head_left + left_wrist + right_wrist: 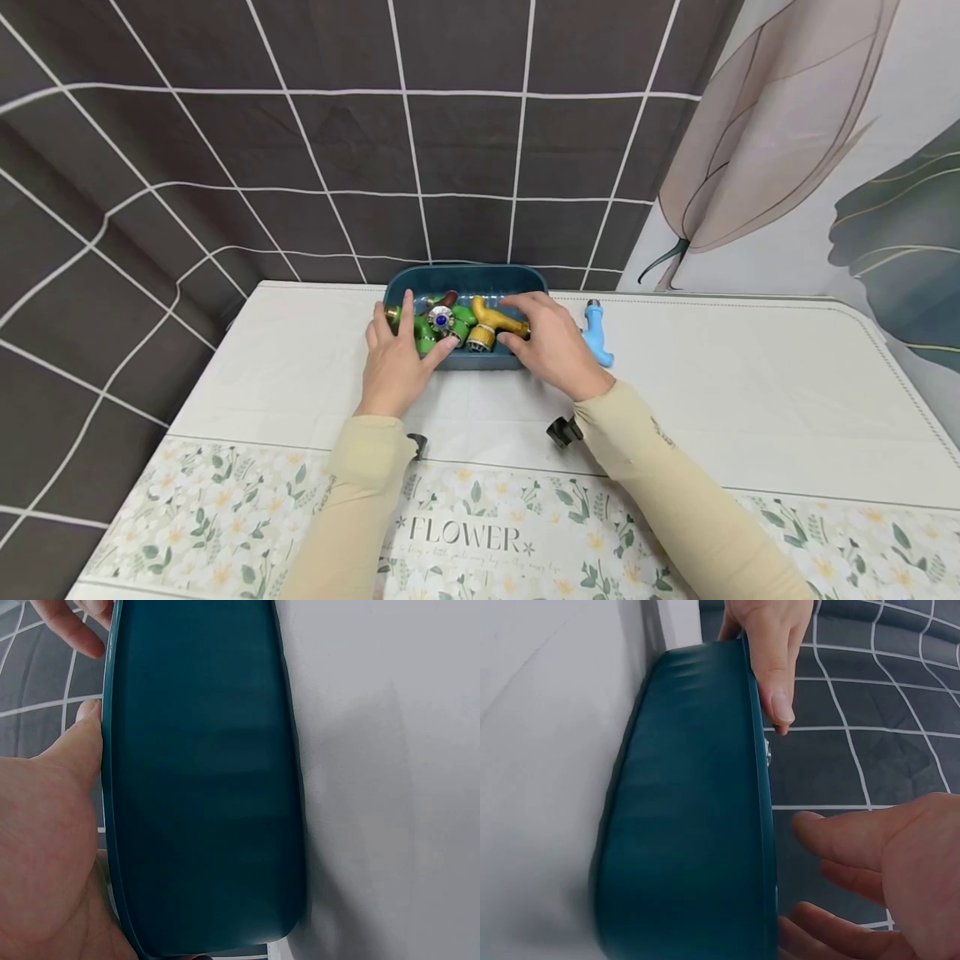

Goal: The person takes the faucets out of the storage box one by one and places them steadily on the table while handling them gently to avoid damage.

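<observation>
A dark teal plastic bin (468, 362) stands on the table against the tiled backdrop, with several colourful taps inside. Over its left end lies my left hand (396, 367), fingers spread and fairly straight around a green tap (425, 332), thumb at the front rim. Between the hands sit a tap handle with a blue centre (441, 319) and a yellow tap (487, 319). My right hand (558, 346) reaches over the right end, thumb and fingers parted about the yellow tap's end. In the right wrist view, a gap shows between the right thumb (840, 836) and fingers.
A light blue tap (595, 333) lies on the table just right of the bin, close to the right hand. Black wrist mounts (564, 432) show beneath the forearms. A white cloth with a floral band (247, 517) covers the table; a dark gridded curtain (465, 142) hangs behind.
</observation>
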The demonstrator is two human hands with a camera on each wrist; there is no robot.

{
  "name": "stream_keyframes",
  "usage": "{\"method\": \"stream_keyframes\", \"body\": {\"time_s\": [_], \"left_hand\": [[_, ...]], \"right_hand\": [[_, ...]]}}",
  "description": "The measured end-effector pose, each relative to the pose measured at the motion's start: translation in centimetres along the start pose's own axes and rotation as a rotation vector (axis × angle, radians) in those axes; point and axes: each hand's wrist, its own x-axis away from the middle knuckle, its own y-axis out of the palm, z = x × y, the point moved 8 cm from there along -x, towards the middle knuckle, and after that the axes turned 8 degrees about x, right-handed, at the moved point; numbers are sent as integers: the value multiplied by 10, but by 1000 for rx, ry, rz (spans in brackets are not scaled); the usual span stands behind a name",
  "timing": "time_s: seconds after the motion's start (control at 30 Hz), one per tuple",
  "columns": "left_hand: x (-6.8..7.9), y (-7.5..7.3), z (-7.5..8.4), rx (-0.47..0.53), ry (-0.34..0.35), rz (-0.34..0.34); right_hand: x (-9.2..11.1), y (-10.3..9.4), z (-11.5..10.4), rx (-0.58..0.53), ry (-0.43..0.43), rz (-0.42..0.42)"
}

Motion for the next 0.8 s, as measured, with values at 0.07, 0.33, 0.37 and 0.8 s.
{"method": "stream_keyframes", "body": {"time_s": [0.07,0.33,0.37,0.8], "left_hand": [[-1,1,-1,-3,0,-2],[-1,2,-2,-7,2,-12],[-1,2,-2,-7,4,-13],[-1,2,0,-1,-6,-8]], "right_hand": [[-2,1,-2,4,-4,-13],[-9,5,-6,20,-18,-42],[-9,6,-6,24,-18,-44],[-14,17,-7,48,-54,-116]]}}
